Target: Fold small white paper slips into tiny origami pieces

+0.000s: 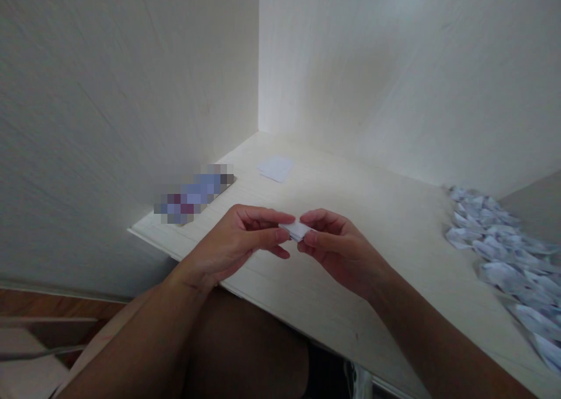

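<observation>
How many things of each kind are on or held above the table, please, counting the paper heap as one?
Small folded white paper, held: 1
Flat white paper: 1
Pixelated object: 1
Heap of paper pieces: 1
Total: 4

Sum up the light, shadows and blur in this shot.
Head view: soft, dim light, with a pale sheen high on the far wall and a faint shadow below it; the item at left is pixelated; the heaped white pieces look stretched and soft; the folded paper reads clearer.
</observation>
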Motion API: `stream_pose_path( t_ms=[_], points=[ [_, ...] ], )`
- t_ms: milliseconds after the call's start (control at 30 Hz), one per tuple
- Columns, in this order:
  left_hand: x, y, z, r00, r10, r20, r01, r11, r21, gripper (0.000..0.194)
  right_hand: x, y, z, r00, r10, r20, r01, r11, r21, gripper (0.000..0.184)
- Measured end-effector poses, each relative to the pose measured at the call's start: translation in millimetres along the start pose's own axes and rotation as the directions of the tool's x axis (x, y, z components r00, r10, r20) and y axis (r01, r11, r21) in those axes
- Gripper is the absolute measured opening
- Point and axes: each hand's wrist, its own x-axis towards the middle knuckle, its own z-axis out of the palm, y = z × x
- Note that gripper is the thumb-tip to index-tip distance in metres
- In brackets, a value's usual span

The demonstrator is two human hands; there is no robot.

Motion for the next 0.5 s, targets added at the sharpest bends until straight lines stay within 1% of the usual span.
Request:
stream_pose_path(
  t_ms=[133, 233, 367, 500],
  points=[
    [-0.8, 2.3, -1.7, 1.000, -0.008, 0.002, 0.008, 1.000, 0.013, 0.022, -0.2, 0.3, -1.1, 1.000, -0.003, -0.004, 0.003, 1.000, -0.015, 0.025],
    [-0.8, 5.1, -2.4, 0.999, -0.042, 0.007, 0.042, 0.999, 0.014, 0.022, 0.5, 1.0, -2.2, 1.000, 0.008, 0.008, -0.007, 0.999, -0.031, 0.025],
    [-1.1, 8.7, -1.6, 0.995, -0.092, -0.035, 0.094, 0.995, 0.036, 0.023, 1.3, 1.7, -2.5, 0.999, 0.050, -0.005, -0.050, 0.998, -0.041, 0.025],
    [-1.3, 9.2, -1.7, 0.993, -0.098, -0.067, 0.102, 0.993, 0.053, 0.023, 1.7, 2.5, -2.1, 0.998, 0.062, -0.015, -0.062, 0.997, -0.045, 0.027]
  ],
)
